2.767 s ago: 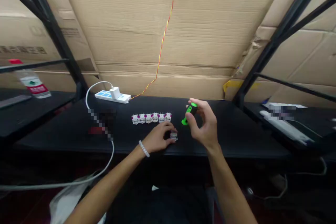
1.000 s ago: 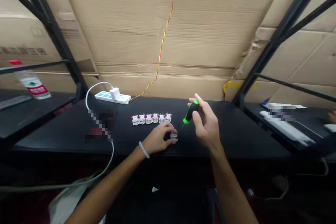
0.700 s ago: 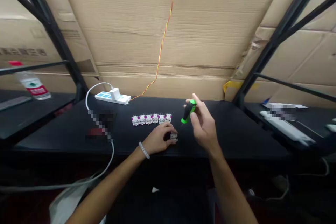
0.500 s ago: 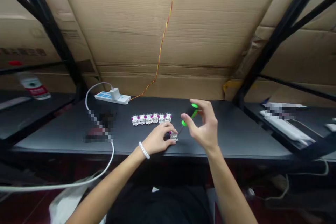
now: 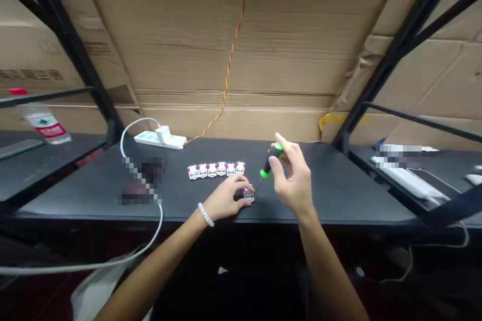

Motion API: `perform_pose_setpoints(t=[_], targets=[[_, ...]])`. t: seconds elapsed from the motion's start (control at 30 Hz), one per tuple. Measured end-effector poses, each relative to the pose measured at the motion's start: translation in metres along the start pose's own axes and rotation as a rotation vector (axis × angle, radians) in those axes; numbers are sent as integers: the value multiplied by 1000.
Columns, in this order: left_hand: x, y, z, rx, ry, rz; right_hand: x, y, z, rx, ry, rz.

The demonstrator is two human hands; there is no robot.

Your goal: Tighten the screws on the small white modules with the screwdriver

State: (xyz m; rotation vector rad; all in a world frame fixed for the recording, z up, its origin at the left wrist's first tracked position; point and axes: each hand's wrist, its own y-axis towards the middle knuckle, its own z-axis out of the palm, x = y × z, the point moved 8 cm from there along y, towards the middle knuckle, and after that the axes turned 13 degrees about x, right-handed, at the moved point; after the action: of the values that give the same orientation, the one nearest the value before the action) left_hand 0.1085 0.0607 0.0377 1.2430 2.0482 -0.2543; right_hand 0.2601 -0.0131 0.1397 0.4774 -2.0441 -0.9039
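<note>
Our left hand [image 5: 226,197] pinches a small white-and-purple part [image 5: 249,195] near the middle of the bench's [image 5: 346,195] near edge. Our right hand [image 5: 292,178] grasps a green-and-black screwdriver [image 5: 268,164], shaft slanting down-left toward it. Six similar parts [image 5: 221,168] line up farther left.

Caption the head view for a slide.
Left hand holds a small white part, right hand a screwdriver angled toward it.

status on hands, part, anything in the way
Left hand pinching part. Right hand holding screwdriver, pointed at part. Row of six beyond, not between.
</note>
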Motion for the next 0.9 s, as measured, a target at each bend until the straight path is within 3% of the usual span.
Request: perform_pose_setpoints(t=[0.13, 0.3, 0.5, 0.7, 0.83, 0.9], targets=[[1, 0, 1, 3, 3, 4, -2, 1, 9, 117, 120, -25], [0, 0, 1, -4, 5, 15, 4, 0, -3, -42, -89, -7], [0, 1, 1, -7, 20, 15, -5, 1, 9, 112, 125, 6], [0, 0, 2, -2, 42, 33, -2, 0, -2, -63, -56, 3], [1, 0, 3, 2, 29, 40, -9, 1, 8, 75, 130, 16], [0, 0, 3, 1, 22, 44, -6, 1, 7, 75, 115, 5]])
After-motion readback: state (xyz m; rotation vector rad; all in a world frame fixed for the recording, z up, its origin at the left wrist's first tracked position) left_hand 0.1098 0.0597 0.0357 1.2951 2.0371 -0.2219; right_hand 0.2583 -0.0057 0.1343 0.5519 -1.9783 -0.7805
